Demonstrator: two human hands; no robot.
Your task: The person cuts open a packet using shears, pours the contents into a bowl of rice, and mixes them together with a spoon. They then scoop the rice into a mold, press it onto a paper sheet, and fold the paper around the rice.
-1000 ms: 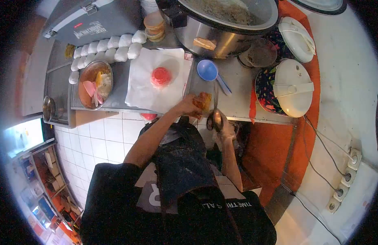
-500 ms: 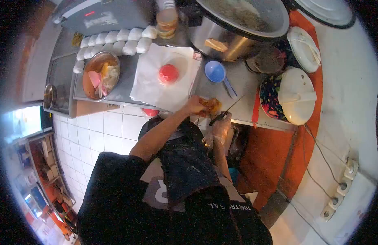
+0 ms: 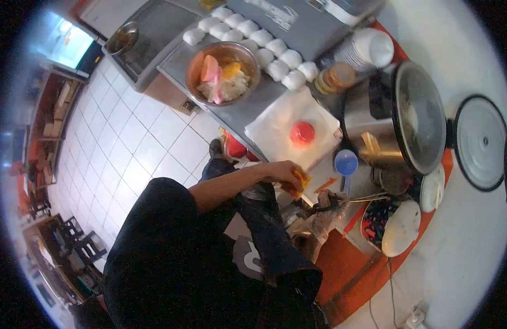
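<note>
Yellow food (image 3: 303, 180) in left hand (image 3: 285, 174), lettering (image 3: 279, 15) on grey box (image 3: 319, 34) illegible

Two hands (image 3: 287, 174), one blue ladle (image 3: 346, 162), two metal bowls (image 3: 194, 68), one large cooker (image 3: 366, 122)

Fisheye distortion bows everything around the steel pot (image 3: 368, 118), and the corners fall into a black, grainy vignette. Far left of the pot, a glowing panel (image 3: 67, 41) burns out to pale blue-white, its edges hazy. Left of and below the pot, the tiled floor (image 3: 149, 143) shines; the black shirt (image 3: 171, 252) sinks dark. Below it, the right hand (image 3: 324, 213) looks smeared.
</note>
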